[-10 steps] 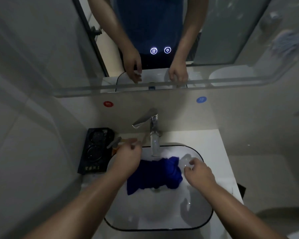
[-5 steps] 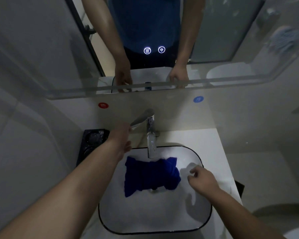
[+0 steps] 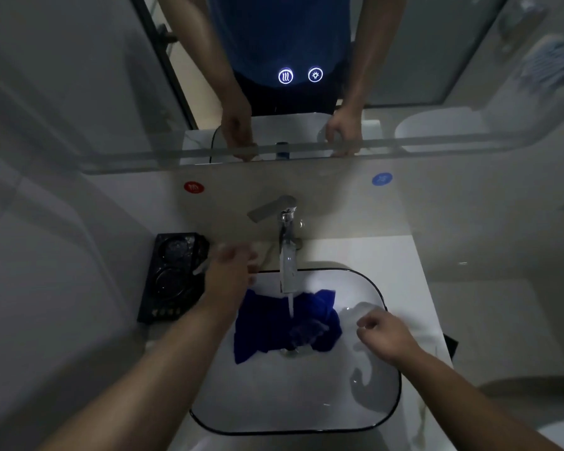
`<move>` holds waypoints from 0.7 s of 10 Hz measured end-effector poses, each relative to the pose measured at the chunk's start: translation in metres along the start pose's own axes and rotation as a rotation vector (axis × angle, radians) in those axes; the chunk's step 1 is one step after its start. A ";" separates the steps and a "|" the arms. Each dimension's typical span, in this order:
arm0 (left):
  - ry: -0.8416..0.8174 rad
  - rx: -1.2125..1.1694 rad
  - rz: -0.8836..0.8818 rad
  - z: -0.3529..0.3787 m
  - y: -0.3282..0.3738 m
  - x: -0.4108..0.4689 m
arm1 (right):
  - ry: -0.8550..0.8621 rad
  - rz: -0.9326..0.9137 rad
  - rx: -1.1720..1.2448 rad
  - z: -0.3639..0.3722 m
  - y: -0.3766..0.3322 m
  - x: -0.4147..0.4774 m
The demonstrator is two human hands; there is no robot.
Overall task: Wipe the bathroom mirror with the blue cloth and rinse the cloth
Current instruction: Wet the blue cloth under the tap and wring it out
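Rinsing: water (image 3: 290,304) runs onto the blue cloth (image 3: 261,327), centre frame. Right hand (image 3: 385,336) loose, empty; left hand (image 3: 232,271) (blurred) unreadable. Next, likely, gripping and squeezing the cloth.

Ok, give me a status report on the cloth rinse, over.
Left hand and right hand empty, both clear of the blue cloth. It lies in the sink, faucet running water onto it. Nothing in the way.

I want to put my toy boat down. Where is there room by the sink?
Bare counter lies between the basin's right rim and the counter's right edge, behind the right hand. The basin's near half, in front of the blue cloth, is bare. Crowded on the left: black tray, left hand, faucet.
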State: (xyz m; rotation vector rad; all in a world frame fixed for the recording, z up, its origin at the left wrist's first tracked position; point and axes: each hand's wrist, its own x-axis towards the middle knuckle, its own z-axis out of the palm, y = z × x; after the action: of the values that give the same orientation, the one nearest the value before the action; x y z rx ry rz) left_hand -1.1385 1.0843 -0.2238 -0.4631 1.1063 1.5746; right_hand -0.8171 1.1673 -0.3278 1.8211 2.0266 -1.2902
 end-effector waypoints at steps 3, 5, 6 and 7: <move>-0.001 2.143 0.194 -0.074 -0.122 0.047 | -0.036 -0.004 0.027 0.000 0.008 0.002; 0.158 2.398 0.225 -0.059 -0.142 0.078 | -0.075 0.023 0.001 -0.003 0.005 0.000; 0.071 2.304 0.258 -0.062 -0.138 0.092 | -0.058 0.074 -0.103 -0.001 -0.006 -0.003; -0.124 1.956 0.086 -0.063 -0.127 0.104 | -0.048 0.146 -0.268 0.023 -0.030 0.002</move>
State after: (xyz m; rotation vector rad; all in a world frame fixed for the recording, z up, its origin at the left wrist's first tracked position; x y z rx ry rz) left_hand -1.0721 1.0837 -0.3859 0.9762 1.9360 0.0322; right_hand -0.8534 1.1566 -0.3284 1.7593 1.8956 -0.9620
